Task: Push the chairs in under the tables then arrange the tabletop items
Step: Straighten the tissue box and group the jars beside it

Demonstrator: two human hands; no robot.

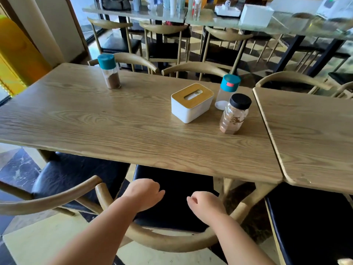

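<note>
A wooden chair [172, 243] with a curved backrest and black seat stands in front of me, its seat partly under the wooden table [114, 131]. My left hand [145, 192] and my right hand [206, 205] hover over the seat with fingers curled, past the backrest and holding nothing. On the table stand a white tissue box [191, 103] with a wooden lid, a teal-capped shaker [109, 71] of brown powder at the far left, a teal-capped shaker [228, 90] of white powder, and a black-capped jar [236, 113] of brown spice.
A second chair [57, 196] stands left of mine, seat under the table. Another table [315, 140] butts against the right side, with a black seat [309, 226] below it. Chairs line the far edge, and glass-topped tables with clutter stand behind.
</note>
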